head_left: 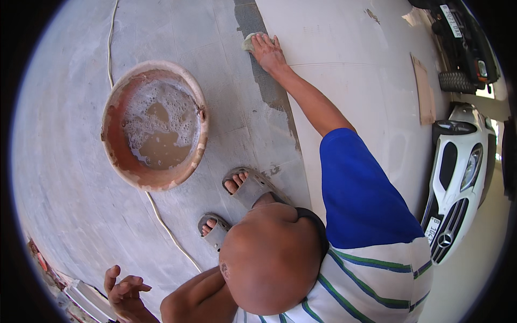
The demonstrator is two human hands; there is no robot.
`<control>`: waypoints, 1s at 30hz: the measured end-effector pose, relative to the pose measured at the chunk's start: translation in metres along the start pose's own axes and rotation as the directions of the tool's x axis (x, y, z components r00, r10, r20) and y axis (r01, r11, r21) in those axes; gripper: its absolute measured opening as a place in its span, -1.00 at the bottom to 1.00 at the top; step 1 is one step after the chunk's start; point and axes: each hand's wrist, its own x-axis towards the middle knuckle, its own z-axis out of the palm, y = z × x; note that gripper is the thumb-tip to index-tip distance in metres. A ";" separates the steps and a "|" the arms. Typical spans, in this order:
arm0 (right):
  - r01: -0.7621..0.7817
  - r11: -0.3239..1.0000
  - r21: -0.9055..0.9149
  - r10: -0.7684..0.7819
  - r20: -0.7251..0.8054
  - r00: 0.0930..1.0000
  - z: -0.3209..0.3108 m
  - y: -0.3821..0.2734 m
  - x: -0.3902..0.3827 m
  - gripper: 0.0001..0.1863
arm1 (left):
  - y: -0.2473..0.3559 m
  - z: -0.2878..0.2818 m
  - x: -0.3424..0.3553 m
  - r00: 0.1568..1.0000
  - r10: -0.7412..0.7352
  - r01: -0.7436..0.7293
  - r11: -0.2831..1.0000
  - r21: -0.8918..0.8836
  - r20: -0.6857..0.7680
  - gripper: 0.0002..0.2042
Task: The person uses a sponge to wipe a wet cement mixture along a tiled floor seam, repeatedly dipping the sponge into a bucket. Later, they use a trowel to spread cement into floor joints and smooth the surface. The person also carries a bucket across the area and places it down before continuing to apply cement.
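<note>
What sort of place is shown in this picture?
Probably a driveway, carport or similar parking area: a rounded, glossy white car and a partly visible black vehicle stand at the right, beyond a smooth, hard, cream-coloured floor.

So most of the pale wad (248, 43) is covered by the right hand (269, 55); its grip can't really be made out. The basin's (156, 185) bottom is hidden by murky water (164, 148), and the left forearm (138, 313) gets cropped by the lower edge.
</note>
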 end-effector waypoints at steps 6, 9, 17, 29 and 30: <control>0.077 0.997 0.025 -0.077 0.006 0.997 -0.013 -0.006 -0.059 -0.49 | 0.017 0.019 0.011 0.998 0.063 -0.063 0.998 0.015 -0.023 -0.46; 0.078 0.996 0.034 -0.079 0.030 0.996 -0.024 -0.007 -0.089 -0.48 | 0.026 0.036 0.020 0.989 0.148 -0.148 0.989 -0.008 -0.011 -0.45; 0.074 0.996 0.047 -0.077 0.068 0.995 -0.045 -0.023 -0.140 -0.44 | 0.029 0.043 0.026 0.971 0.239 -0.239 0.970 0.041 0.014 -0.43; 0.030 0.998 0.060 -0.037 0.131 0.991 -0.069 -0.043 -0.200 -0.42 | 0.029 0.024 0.002 0.963 0.269 -0.266 0.959 -0.094 0.018 -0.50; 0.031 0.998 0.047 -0.038 0.141 0.989 -0.070 -0.044 -0.206 -0.41 | 0.029 0.021 -0.001 0.960 0.280 -0.276 0.956 -0.098 0.029 -0.47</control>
